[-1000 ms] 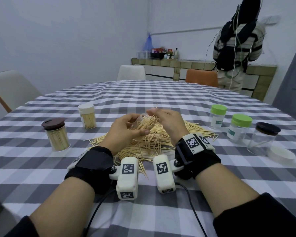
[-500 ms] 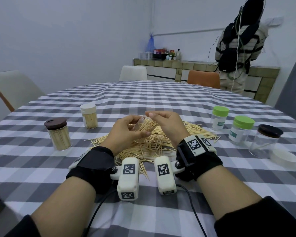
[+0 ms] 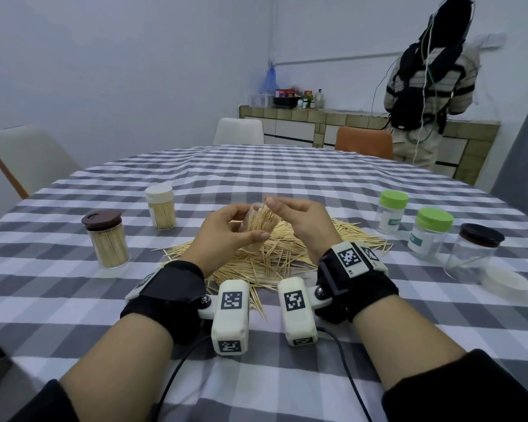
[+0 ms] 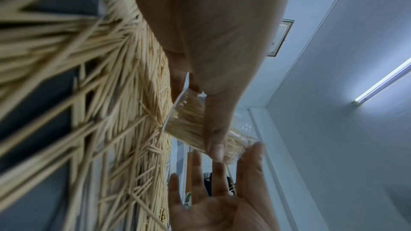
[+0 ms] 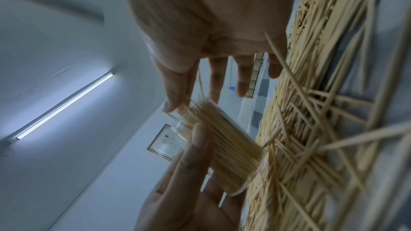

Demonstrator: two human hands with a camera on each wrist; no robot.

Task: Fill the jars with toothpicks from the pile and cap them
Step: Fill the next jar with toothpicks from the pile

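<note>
My left hand (image 3: 235, 226) grips a small clear jar (image 3: 258, 231), tilted and packed with toothpicks, just above the toothpick pile (image 3: 287, 257) on the checked tablecloth. In the left wrist view the thumb (image 4: 214, 140) lies across the jar (image 4: 189, 122). My right hand (image 3: 290, 217) is at the jar's mouth with its fingers straight and spread. Its thumb (image 5: 175, 94) touches the toothpick tips that stick out of the jar (image 5: 224, 140). No cap is on this jar.
At the left stand two capped jars full of toothpicks, one with a brown lid (image 3: 105, 239) and one white (image 3: 160, 208). At the right are two green-lidded jars (image 3: 392, 214), a brown-lidded clear jar (image 3: 476, 254) and a loose white cap (image 3: 505, 284). A person (image 3: 424, 86) stands at the far counter.
My right hand held a toothpick upright above the jar, then came down onto the jar's mouth and spread its fingers. The left hand kept hold of the jar.
</note>
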